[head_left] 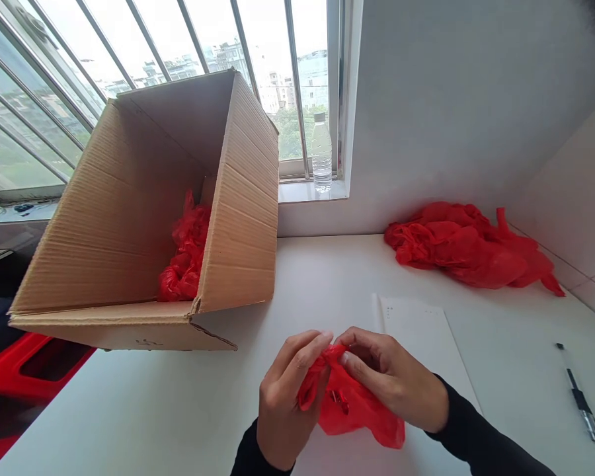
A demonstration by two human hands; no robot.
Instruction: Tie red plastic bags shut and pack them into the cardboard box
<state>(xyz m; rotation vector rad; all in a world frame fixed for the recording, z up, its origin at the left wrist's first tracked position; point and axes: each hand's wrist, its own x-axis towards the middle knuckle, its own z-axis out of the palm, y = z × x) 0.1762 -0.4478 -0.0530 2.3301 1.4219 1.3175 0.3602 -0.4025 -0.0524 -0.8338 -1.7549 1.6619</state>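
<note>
Both hands pinch a thin red plastic bag (359, 406) just above the white table. My left hand (290, 390) grips the gathered plastic from the left, thumb and fingers closed on it. From the right, my right hand (394, 373) pinches the same bunched upper part. The lower part of the bag hangs loose and crumpled below my fingers. Whether anything is inside it I cannot tell. To the left, an open cardboard box (240, 218) lies tilted, with crumpled red bags (187, 254) against its inner right side.
A heap of red plastic bags (471, 244) lies at the back right by the wall. A white notepad (421, 330) is behind my right hand, a pen (581, 400) farther right. A water bottle (321, 152) stands on the windowsill. A red stool (34, 370) is at lower left.
</note>
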